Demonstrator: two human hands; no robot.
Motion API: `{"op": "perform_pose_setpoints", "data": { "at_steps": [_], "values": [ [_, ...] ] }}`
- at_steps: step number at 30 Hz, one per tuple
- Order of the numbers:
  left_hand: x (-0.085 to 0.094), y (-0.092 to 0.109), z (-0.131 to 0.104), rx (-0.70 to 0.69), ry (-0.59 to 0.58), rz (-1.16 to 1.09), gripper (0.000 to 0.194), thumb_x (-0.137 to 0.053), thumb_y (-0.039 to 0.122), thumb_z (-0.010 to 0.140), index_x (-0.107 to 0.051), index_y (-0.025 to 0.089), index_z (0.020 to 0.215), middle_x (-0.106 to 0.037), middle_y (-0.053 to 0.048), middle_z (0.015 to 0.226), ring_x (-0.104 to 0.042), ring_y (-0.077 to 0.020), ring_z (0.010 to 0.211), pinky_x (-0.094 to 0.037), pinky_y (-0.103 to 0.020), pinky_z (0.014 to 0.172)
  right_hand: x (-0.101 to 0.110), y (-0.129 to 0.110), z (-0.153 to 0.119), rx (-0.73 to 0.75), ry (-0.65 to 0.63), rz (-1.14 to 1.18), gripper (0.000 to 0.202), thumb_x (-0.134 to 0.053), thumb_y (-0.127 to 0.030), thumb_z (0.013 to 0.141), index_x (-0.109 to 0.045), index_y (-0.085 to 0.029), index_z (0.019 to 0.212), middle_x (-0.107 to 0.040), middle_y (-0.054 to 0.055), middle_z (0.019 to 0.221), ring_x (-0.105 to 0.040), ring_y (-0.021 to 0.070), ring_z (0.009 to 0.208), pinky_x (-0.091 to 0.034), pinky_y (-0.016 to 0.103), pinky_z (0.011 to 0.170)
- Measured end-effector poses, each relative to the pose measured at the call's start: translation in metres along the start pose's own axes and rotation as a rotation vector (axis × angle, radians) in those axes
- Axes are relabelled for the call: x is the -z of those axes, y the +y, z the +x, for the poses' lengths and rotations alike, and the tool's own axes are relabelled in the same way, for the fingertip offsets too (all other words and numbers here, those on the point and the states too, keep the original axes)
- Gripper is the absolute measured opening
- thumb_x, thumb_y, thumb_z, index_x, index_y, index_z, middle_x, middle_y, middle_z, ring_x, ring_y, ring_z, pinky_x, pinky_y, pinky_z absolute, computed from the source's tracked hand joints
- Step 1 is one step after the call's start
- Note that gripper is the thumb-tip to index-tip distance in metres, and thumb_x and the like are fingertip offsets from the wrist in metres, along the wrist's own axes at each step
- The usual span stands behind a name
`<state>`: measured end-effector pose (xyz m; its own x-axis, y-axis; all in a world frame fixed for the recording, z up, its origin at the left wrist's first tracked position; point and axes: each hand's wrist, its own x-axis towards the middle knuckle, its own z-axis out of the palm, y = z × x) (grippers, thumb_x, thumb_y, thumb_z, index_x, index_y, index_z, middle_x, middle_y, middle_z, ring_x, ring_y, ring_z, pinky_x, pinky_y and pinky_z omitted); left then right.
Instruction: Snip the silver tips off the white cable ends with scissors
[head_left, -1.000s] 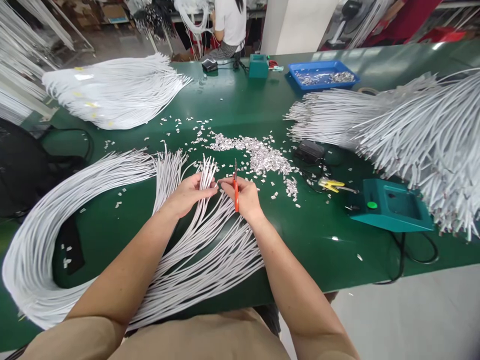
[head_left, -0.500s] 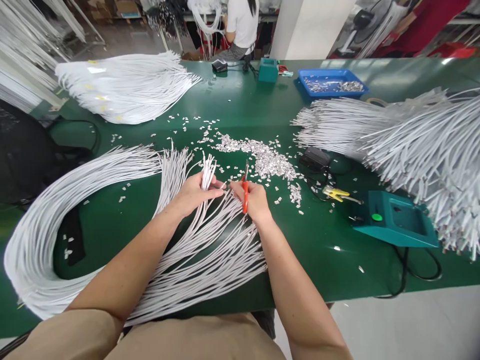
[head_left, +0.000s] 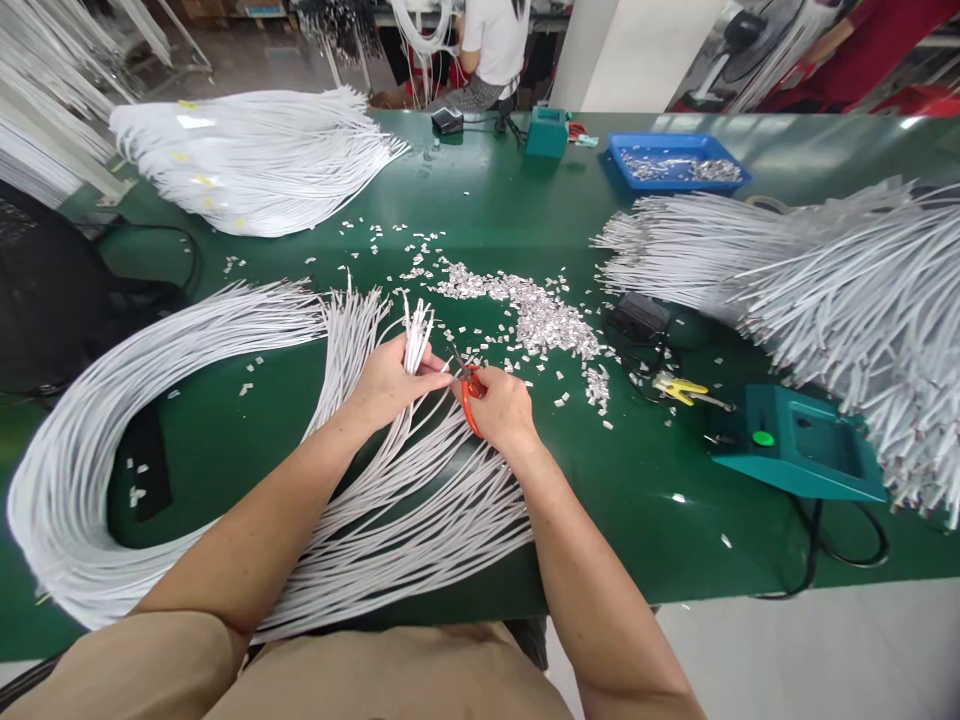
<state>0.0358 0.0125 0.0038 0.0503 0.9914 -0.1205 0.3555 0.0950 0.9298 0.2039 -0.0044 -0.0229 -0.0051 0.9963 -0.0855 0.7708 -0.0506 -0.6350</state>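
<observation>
My left hand (head_left: 394, 385) is closed around a small bunch of white cables (head_left: 417, 335), whose ends stick up above the fingers. Its thumb and fingertips meet near my right hand (head_left: 501, 405). That hand is closed on a pair of red-handled scissors (head_left: 470, 400), with the dark blades pointing up and left, close to the left fingertips. Below both hands, a fan of loose white cables (head_left: 420, 540) spreads over the green table. It is part of a big looped bundle (head_left: 64, 480) that curves round on the left.
Small silvery clippings (head_left: 544, 315) lie scattered beyond my hands. A teal device (head_left: 799, 440) with a cord and a yellow-handled tool (head_left: 679, 389) are at the right. More cable bundles (head_left: 247, 160) lie at the far left and right. A blue tray (head_left: 679, 160) stands at the back.
The scissors have turned from upright to leaning left, their blades now nearer my left fingertips. My right hand has rolled over with them. The left hand keeps its grip on the cables.
</observation>
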Motion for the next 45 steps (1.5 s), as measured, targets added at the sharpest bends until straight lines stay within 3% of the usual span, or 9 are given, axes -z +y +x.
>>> {"op": "perform_pose_setpoints", "data": {
  "at_steps": [11,23,28,34,39,45],
  "values": [
    [-0.005,-0.003,-0.001,-0.1,0.062,0.097,0.024,-0.077,0.029,0.064,-0.059,0.02,0.078,-0.07,0.001,0.076,-0.064,-0.0167,0.067,-0.051,-0.033,0.068,0.0,-0.002,-0.002,0.06,-0.027,-0.181,0.032,-0.053,-0.046,0.088,-0.066,-0.02,0.073,-0.071,0.009,0.083,-0.064,0.0216,0.079,-0.036,0.029,0.061],
    [0.002,-0.002,0.002,-0.085,0.025,0.108,0.019,-0.075,0.033,0.068,-0.065,0.021,0.079,-0.073,-0.002,0.086,-0.066,-0.0213,0.081,-0.051,-0.038,0.078,0.001,0.0,-0.002,0.056,-0.027,-0.148,0.031,-0.057,-0.045,0.087,-0.067,-0.021,0.072,-0.07,0.009,0.082,-0.063,0.0207,0.076,-0.037,0.029,0.06],
    [0.0,-0.003,0.001,-0.086,0.011,0.093,0.023,-0.077,0.033,0.067,-0.063,0.021,0.081,-0.072,-0.002,0.083,-0.067,-0.0209,0.077,-0.052,-0.037,0.074,0.007,0.003,0.0,-0.001,-0.099,0.233,0.024,-0.065,-0.041,0.077,-0.068,-0.019,0.067,-0.065,0.001,0.065,-0.056,0.0156,0.063,-0.037,0.026,0.057],
    [-0.005,0.001,-0.003,-0.065,-0.008,0.058,0.03,-0.079,0.031,0.065,-0.055,0.021,0.079,-0.072,-0.001,0.078,-0.066,-0.0178,0.07,-0.053,-0.033,0.069,0.006,-0.007,-0.001,-0.078,-0.01,0.895,0.022,-0.07,-0.038,0.07,-0.075,-0.018,0.078,-0.072,0.001,0.078,-0.063,0.015,0.073,-0.048,0.028,0.074],
    [-0.008,0.009,-0.007,-0.078,-0.009,0.125,0.025,-0.077,0.028,0.065,-0.057,0.02,0.079,-0.071,0.0,0.077,-0.066,-0.0174,0.071,-0.052,-0.032,0.07,0.003,-0.01,-0.002,-0.098,-0.006,1.04,0.022,-0.073,-0.038,0.066,-0.075,-0.019,0.076,-0.074,0.003,0.084,-0.065,0.016,0.078,-0.049,0.029,0.079],
    [-0.007,0.008,-0.007,-0.047,-0.015,0.156,0.023,-0.076,0.03,0.066,-0.06,0.02,0.08,-0.07,-0.001,0.08,-0.065,-0.0183,0.075,-0.05,-0.033,0.073,0.001,-0.006,0.001,-0.149,-0.027,1.089,0.02,-0.073,-0.035,0.065,-0.075,-0.017,0.075,-0.072,0.002,0.077,-0.059,0.0127,0.066,-0.047,0.026,0.067]
  ]
}}
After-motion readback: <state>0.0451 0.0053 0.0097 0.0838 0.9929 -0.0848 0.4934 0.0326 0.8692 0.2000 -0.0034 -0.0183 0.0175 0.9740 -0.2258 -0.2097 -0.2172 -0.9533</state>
